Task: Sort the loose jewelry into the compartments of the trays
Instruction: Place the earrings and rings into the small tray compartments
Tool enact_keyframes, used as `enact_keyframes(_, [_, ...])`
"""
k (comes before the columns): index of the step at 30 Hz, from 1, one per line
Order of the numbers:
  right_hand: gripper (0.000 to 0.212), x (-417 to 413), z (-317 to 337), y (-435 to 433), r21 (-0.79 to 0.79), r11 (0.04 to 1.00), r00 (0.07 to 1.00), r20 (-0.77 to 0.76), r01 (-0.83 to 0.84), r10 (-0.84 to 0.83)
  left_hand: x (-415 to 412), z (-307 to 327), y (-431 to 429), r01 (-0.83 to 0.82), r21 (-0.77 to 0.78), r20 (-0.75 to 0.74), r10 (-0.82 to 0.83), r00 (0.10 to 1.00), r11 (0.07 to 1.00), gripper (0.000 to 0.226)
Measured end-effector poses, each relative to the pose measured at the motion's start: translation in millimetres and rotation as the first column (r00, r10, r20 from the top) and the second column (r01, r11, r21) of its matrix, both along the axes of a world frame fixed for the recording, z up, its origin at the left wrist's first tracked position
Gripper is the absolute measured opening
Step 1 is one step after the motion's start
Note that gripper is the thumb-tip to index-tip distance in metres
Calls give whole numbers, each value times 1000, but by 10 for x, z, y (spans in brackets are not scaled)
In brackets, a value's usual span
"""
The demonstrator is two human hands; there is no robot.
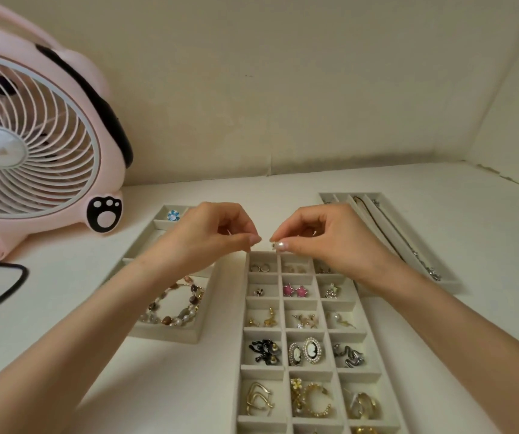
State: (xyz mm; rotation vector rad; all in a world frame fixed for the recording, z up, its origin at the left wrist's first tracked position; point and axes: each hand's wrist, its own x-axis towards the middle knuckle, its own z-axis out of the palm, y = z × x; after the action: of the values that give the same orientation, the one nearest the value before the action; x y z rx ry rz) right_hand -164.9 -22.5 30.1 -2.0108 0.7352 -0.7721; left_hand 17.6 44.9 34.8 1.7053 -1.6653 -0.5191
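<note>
**Pearl earring (280, 245) over the grid tray (244, 308)**

Head view. The right hand (330, 242) pinches the pearl earring just above the grid tray's far edge. The left hand (211, 236) is curled, with its fingertips pinched together beside the earring; cannot tell if it holds anything. A bracelet tray (170, 335) lies left of the grid tray, a necklace tray (449, 281) right.

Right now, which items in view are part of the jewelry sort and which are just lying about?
In the job:
pearl earring, pinched in the right hand
left hand, fingertips pinched, contents unclear
grid tray of earrings
bracelet tray
necklace tray

Lying about:
pink fan
black cable
</note>
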Motion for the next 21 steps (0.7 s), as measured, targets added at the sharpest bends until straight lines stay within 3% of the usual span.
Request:
enact_keyframes(6, [10,120,59,142,-152,984,942,-333,-88,32,48,-10,12,-116,-93,243,136,961,989,11])
enact_keyframes(12, [9,216,135,194,-258,956,852,-523,-140,-16,81,-3,-3,-79,-86,250,99,963,993,12])
enact_keyframes(16, [8,276,159,234,-306,934,737,-672,-182,-76,83,-6,-3,-73,-108,249,98,964,991,13])
enact_keyframes(21, [8,379,181,287,-380,897,639,-753,-227,-157,82,-1,0,-101,-137,265,135,955,985,14])
